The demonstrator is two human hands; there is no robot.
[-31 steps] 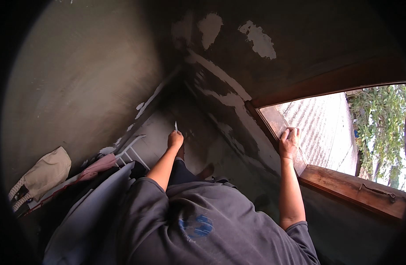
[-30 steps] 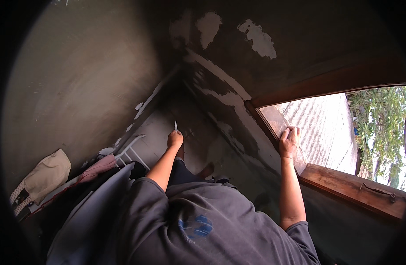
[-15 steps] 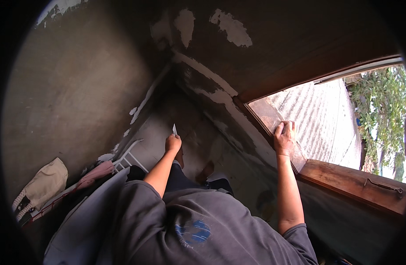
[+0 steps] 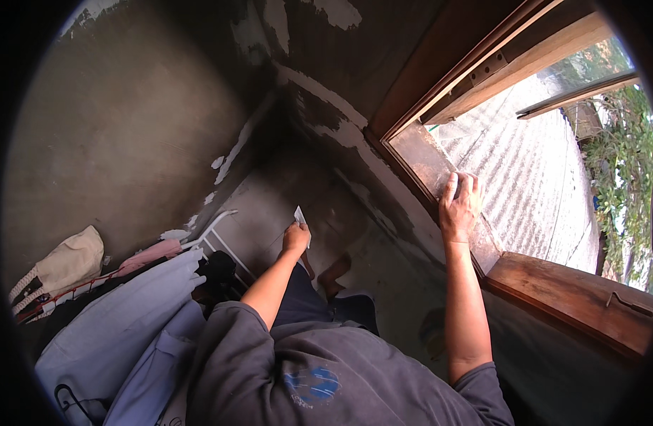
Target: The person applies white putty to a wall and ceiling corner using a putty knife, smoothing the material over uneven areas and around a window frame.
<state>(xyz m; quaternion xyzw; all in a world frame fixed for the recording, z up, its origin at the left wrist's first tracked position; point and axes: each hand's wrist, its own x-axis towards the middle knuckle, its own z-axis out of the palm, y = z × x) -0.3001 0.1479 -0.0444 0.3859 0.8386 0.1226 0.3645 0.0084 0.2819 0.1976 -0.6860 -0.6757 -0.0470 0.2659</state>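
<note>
My left hand [image 4: 295, 237] is closed around a thin, pale, flat piece with a pointed tip [image 4: 299, 214], held low above the floor by my feet. Its tip sticks up past my fingers; the rest is mostly hidden, so its kind is unclear. To the right, my arm is stretched out to the window opening. My right hand [image 4: 460, 211] leans on the worn window sill [image 4: 420, 155], fingers bent and slightly apart near its outer edge. I see nothing held in it.
Grey walls with pale patches [image 4: 341, 131] meet at a corner ahead. At left, pale clothes [image 4: 128, 312] and a beige bag [image 4: 74, 255] hang beside a white metal rack [image 4: 223, 238]. A wooden shutter [image 4: 568, 295] with a metal hook stands at right. Outside are corrugated roofing [image 4: 532, 170] and foliage.
My view has shifted, showing more window frame and hanging clothes. My left hand has moved slightly right and lower with the pale piece, which is turned differently. My right hand stays at the sill.
</note>
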